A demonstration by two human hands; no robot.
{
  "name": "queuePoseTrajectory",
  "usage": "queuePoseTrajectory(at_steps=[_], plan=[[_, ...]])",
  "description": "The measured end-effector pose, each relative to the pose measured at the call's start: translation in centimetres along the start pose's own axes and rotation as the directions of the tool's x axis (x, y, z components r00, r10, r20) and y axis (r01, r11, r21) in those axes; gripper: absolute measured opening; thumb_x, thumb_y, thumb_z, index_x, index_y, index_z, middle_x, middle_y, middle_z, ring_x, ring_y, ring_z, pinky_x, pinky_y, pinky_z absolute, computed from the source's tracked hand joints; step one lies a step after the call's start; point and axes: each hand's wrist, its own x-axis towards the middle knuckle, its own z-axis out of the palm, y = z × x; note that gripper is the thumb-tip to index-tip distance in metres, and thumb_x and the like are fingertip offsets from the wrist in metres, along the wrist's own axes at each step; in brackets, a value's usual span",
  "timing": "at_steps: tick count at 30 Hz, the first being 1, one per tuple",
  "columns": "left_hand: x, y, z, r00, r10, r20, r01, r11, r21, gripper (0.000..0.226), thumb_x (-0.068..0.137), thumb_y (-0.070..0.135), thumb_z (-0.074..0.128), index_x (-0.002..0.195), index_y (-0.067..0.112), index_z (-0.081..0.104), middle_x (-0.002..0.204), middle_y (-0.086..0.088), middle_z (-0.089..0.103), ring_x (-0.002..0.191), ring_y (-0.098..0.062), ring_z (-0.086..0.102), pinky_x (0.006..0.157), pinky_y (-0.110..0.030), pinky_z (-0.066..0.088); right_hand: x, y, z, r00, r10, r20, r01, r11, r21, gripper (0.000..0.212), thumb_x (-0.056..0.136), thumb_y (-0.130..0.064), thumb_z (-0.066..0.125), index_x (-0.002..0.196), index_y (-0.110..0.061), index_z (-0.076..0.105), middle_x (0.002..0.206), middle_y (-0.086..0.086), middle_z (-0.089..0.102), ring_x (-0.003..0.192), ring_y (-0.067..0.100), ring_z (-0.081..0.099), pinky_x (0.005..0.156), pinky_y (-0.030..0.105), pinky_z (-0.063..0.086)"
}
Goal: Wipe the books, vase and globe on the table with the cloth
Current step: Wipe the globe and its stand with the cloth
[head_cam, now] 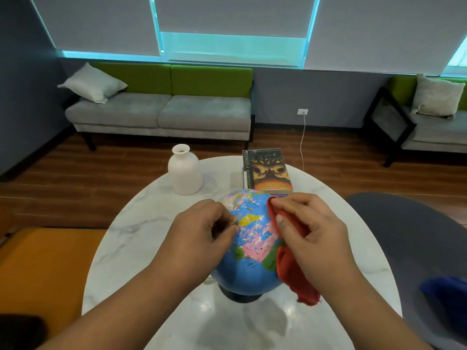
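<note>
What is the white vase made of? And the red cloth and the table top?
The white vase: probably matte ceramic, chalky, no glare. The red cloth: soft fuzzy fabric, hanging in folds. The table top: glossy marble or look-alike, grey veins and reflections.

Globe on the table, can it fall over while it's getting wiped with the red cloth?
It might. The globe sits on a small dark base, so a hard push from the right hand with the cloth could tip it if the left hand loosens its grip. If it tipped away, it could hit the white vase or the books close behind. The cloth's loose end also hangs near the base and might snag.
</note>
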Motion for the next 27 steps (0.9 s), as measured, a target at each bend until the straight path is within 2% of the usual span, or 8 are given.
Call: queuePoseTrajectory(at_steps=[3,7,11,13,16,21,25,27], plan=[[0.0,0.0,0.1,1.000,-0.010,-0.005,0.010,1.000,0.005,0.008,0.079,0.021,0.075,0.080,0.023,0.067,0.077,0.014,0.059,0.087,0.000,0.053,0.067,-0.016,0.048,-0.2,0.1,0.4,0.991,-0.069,0.118,0.077,0.995,-0.068,0.023,0.085,-0.017,0.067,0.103,-0.029,0.074,0.107,-0.020,0.059,0.105,-0.001,0.056,0.091,0.007,0.040],[0.0,-0.2,0.0,1.000,-0.009,-0.019,0.009,1.000,-0.009,0.010,0.078,0.018,0.075,0.077,0.023,0.067,0.075,0.013,0.058,0.084,-0.001,0.054,0.067,-0.014,0.046,0.8,0.3,-0.5,0.998,0.047,0.036,-0.044,0.997,-0.070,0.022,0.085,-0.008,0.069,0.096,-0.026,0.077,0.100,-0.020,0.061,0.099,-0.007,0.055,0.086,0.000,0.036],[-0.1,-0.2,0.0,1.000,-0.005,-0.023,0.005,1.000,-0.006,0.013,0.078,0.018,0.075,0.075,0.024,0.065,0.074,0.012,0.058,0.083,-0.001,0.054,0.066,-0.013,0.045,-0.2,-0.5,0.2,0.985,-0.102,0.140,0.119,0.986,-0.113,0.022,0.086,-0.019,0.065,0.104,-0.028,0.075,0.107,-0.018,0.061,0.104,0.000,0.057,0.094,0.009,0.040],[-0.1,-0.2,0.1,1.000,-0.015,-0.025,0.015,1.000,-0.009,0.014,0.078,0.018,0.075,0.074,0.026,0.064,0.074,0.014,0.058,0.082,-0.001,0.055,0.065,-0.013,0.045,-0.1,0.1,0.2,0.989,-0.045,0.141,0.060,0.993,-0.103,0.023,0.086,-0.015,0.067,0.103,-0.029,0.075,0.107,-0.017,0.061,0.104,0.002,0.057,0.094,0.010,0.040],[-0.1,-0.2,0.1,0.999,-0.027,-0.029,0.027,1.000,-0.017,0.015,0.078,0.018,0.076,0.073,0.026,0.064,0.073,0.014,0.058,0.079,-0.002,0.056,0.063,-0.013,0.045,0.8,0.3,-0.8,0.997,0.045,0.056,-0.039,0.993,-0.111,0.023,0.084,-0.010,0.069,0.098,-0.027,0.076,0.102,-0.016,0.064,0.100,0.003,0.059,0.090,0.002,0.037],[-0.3,-0.1,0.2,0.999,0.023,-0.032,-0.022,0.999,0.024,0.013,0.077,0.019,0.076,0.074,0.024,0.065,0.073,0.013,0.058,0.081,-0.003,0.055,0.066,-0.017,0.046,-0.6,-1.2,0.6,0.967,-0.188,0.172,0.214,0.966,-0.145,0.023,0.084,-0.021,0.064,0.105,-0.026,0.074,0.108,-0.016,0.062,0.102,0.002,0.057,0.094,0.012,0.040],[-0.2,0.0,0.3,0.999,0.035,-0.034,-0.035,0.999,0.013,0.014,0.077,0.017,0.076,0.073,0.025,0.064,0.072,0.013,0.057,0.078,-0.004,0.055,0.065,-0.017,0.046,0.4,0.0,-0.1,0.996,-0.042,0.073,0.051,0.990,-0.132,0.022,0.085,-0.015,0.067,0.101,-0.028,0.075,0.102,-0.016,0.062,0.099,0.003,0.058,0.093,0.011,0.041],[-0.3,0.0,0.3,0.999,0.041,-0.034,-0.041,0.999,0.011,0.015,0.077,0.017,0.076,0.072,0.024,0.064,0.071,0.013,0.057,0.076,-0.005,0.055,0.063,-0.018,0.046,0.4,-0.6,-0.4,0.996,-0.060,0.063,0.069,0.987,-0.145,0.021,0.085,-0.015,0.068,0.101,-0.027,0.075,0.103,-0.016,0.063,0.100,0.002,0.058,0.093,0.009,0.040]])
